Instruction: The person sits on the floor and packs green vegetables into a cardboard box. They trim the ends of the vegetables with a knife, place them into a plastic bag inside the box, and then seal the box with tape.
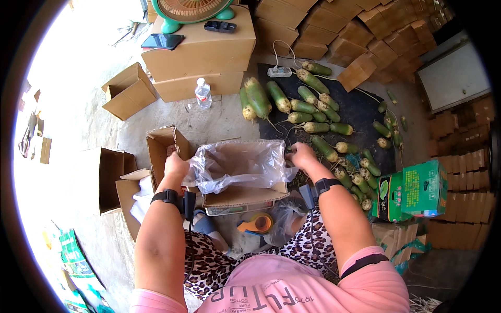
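In front of me is an open cardboard box (250, 199) with a clear plastic bag (235, 175) lining it and spilling over its rim. My left hand (176, 165) is closed on the bag's left edge, close to a neighbouring open carton (166, 146). At the opposite side, my right hand (302, 155) pinches the bag's right edge; its fingertips are partly hidden. Beneath the box, the edge of a flat scale (240, 208) shows. A yellow-orange tape dispenser (259, 223) lies on the floor between my feet.
Many green radishes (314, 116) lie on a dark mat at right. A green printed carton (417, 192) stands beyond them. Empty cartons (116, 175) sit at left. A water bottle (203, 95) stands before a large box (203, 52) carrying a phone (163, 41) and a fan (194, 9).
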`<state>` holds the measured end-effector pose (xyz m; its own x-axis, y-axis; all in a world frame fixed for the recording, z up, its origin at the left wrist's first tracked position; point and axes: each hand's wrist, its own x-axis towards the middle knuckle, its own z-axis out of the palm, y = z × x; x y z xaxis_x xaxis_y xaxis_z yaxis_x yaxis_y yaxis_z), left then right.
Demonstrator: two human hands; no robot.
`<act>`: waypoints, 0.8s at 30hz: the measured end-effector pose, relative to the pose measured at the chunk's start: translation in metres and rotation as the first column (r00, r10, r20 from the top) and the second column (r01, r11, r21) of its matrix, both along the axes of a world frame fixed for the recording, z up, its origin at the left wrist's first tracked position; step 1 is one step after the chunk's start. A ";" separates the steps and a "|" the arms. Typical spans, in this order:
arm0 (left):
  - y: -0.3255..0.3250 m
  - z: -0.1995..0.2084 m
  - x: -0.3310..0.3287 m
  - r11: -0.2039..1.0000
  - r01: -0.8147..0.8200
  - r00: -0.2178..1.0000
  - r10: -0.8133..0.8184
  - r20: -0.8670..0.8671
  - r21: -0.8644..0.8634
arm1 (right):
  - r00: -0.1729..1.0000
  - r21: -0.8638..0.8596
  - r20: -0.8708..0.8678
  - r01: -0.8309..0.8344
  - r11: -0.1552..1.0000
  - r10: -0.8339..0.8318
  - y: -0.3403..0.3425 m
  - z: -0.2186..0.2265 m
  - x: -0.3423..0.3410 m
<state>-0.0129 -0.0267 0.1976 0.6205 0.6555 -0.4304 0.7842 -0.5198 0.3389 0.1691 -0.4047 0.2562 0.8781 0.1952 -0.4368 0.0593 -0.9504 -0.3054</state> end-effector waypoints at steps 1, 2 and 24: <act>-0.017 0.030 0.006 0.996 -0.058 0.994 0.052 0.091 0.062 | 0.961 -0.050 0.270 -0.043 0.998 0.055 -0.011 0.012 -0.005; -0.016 0.051 0.006 0.981 -0.106 0.965 0.061 0.256 0.164 | 0.919 0.080 0.389 -0.105 0.991 0.066 -0.008 0.030 -0.006; -0.135 0.134 -0.097 0.697 0.499 0.747 -0.647 0.153 0.514 | 0.621 0.048 0.640 -0.620 0.783 0.453 -0.044 0.042 -0.140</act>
<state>-0.1101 -0.1615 0.3320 0.9797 0.1881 0.0689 0.1773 -0.9743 0.1387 0.0295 -0.4485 0.2979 0.6333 0.7368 0.2366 0.7729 -0.5866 -0.2419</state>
